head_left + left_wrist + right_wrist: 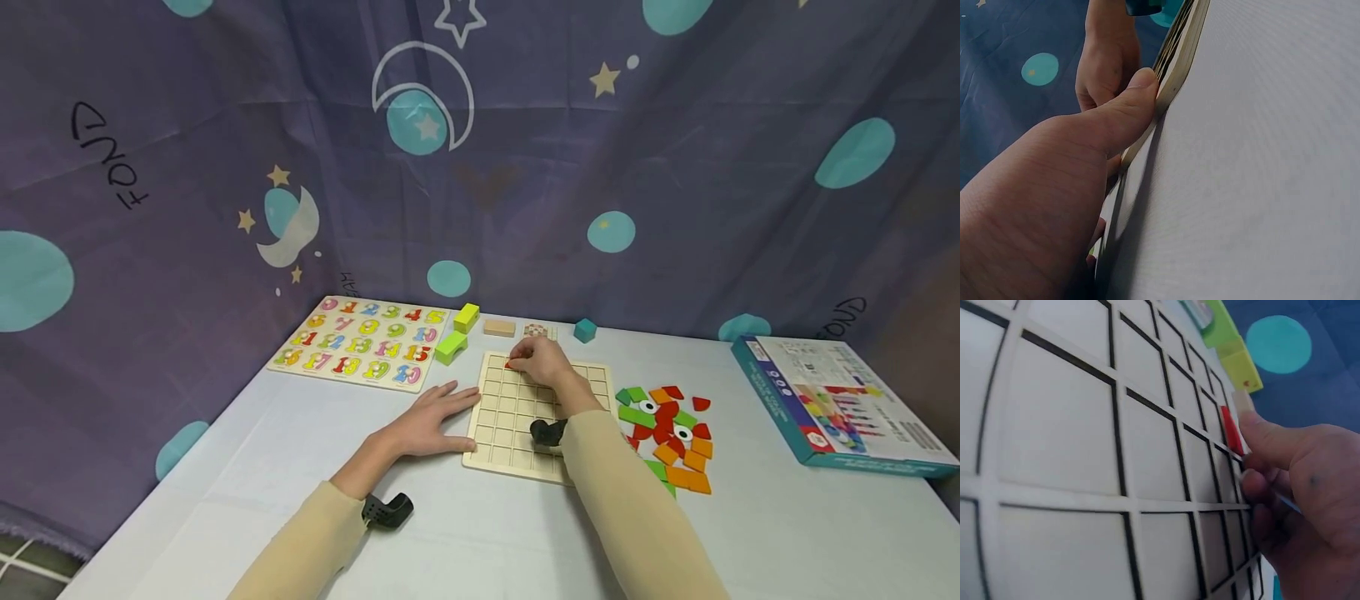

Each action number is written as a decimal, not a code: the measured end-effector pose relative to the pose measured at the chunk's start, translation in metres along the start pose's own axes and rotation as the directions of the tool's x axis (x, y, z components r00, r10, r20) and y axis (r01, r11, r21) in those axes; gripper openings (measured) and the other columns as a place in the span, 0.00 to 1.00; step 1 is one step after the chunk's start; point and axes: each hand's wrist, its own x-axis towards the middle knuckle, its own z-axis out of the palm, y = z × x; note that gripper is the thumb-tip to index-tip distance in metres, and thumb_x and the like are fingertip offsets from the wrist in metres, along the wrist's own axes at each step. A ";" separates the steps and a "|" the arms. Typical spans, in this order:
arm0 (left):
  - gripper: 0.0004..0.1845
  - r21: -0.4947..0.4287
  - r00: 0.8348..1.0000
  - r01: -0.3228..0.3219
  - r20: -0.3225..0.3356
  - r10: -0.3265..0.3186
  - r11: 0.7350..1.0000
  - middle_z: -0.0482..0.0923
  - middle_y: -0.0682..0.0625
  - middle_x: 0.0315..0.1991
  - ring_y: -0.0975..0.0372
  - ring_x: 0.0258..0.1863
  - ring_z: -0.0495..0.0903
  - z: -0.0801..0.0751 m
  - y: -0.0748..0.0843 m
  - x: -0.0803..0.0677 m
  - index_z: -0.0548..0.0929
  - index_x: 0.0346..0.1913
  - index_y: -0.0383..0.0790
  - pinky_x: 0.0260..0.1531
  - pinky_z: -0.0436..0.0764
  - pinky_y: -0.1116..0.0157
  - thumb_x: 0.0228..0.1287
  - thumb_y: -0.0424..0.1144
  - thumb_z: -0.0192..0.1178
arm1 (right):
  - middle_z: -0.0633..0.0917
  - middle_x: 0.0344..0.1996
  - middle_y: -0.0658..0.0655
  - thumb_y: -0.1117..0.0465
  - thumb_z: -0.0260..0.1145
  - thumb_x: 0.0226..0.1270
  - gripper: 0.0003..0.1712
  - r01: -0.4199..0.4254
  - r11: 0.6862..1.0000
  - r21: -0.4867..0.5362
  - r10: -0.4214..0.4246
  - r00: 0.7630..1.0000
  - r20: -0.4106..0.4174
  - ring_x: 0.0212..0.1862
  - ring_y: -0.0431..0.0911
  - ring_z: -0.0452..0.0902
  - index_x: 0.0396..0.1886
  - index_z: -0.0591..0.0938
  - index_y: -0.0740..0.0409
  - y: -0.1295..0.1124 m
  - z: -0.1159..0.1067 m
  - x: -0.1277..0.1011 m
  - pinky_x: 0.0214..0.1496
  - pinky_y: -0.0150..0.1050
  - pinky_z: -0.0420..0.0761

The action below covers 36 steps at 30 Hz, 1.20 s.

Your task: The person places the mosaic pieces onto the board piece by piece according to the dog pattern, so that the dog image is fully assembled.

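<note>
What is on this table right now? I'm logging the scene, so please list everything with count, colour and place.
grid board: one, pale wood, centre
red piece: one, far row of the grid, under the right fingertips
loose pieces: a pile, green, orange, red, right of the grid
number puzzle: one, multicoloured, far left
green blocks: two, behind the grid
tan block: one, far edge
teal cube: one, far edge
box: one, teal-edged, right
left hand: flat, against the grid's left edge
right hand: pinches the red piece
</note>
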 end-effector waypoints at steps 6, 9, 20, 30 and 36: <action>0.44 -0.002 1.000 -0.007 -0.003 0.007 1.000 0.59 0.57 0.77 0.49 0.78 0.47 0.001 0.000 0.000 0.67 0.77 0.49 0.74 0.47 0.46 0.61 0.62 0.67 | 0.83 0.42 0.60 0.59 0.68 0.71 0.12 0.030 0.999 0.043 -0.031 1.000 0.003 0.41 0.52 0.78 0.48 0.86 0.62 0.002 -0.009 -0.001 0.41 0.44 0.79; 0.44 0.003 1.000 -0.002 0.000 0.002 1.000 0.58 0.59 0.77 0.50 0.79 0.47 0.002 -0.001 0.000 0.66 0.77 0.50 0.74 0.47 0.47 0.61 0.63 0.66 | 0.80 0.56 0.64 0.58 0.68 0.72 0.14 0.035 0.996 0.082 -0.036 0.999 0.006 0.45 0.53 0.78 0.51 0.85 0.62 0.001 -0.015 -0.005 0.43 0.44 0.80; 0.44 0.012 1.000 -0.018 -0.014 0.019 1.000 0.59 0.58 0.77 0.49 0.78 0.48 0.004 -0.004 0.001 0.67 0.77 0.49 0.74 0.47 0.47 0.61 0.62 0.67 | 0.81 0.51 0.62 0.57 0.66 0.74 0.23 0.139 0.974 0.179 -0.144 0.989 0.018 0.50 0.57 0.79 0.61 0.80 0.65 0.006 -0.047 -0.021 0.50 0.49 0.81; 0.45 0.010 0.999 -0.038 -0.015 0.038 0.999 0.60 0.56 0.77 0.47 0.78 0.48 0.002 -0.002 0.001 0.66 0.77 0.47 0.74 0.46 0.46 0.61 0.62 0.67 | 0.81 0.53 0.63 0.54 0.66 0.74 0.24 0.201 0.970 0.136 -0.207 0.978 0.031 0.52 0.59 0.77 0.62 0.80 0.63 0.017 -0.086 -0.045 0.53 0.54 0.78; 0.44 0.010 1.000 -0.023 -0.013 0.023 1.000 0.59 0.58 0.77 0.49 0.78 0.47 0.004 -0.004 0.001 0.67 0.77 0.49 0.75 0.45 0.48 0.61 0.62 0.67 | 0.80 0.55 0.63 0.52 0.66 0.74 0.25 0.177 0.977 0.119 -0.185 0.981 0.061 0.55 0.60 0.77 0.64 0.79 0.61 0.030 -0.105 -0.059 0.55 0.55 0.78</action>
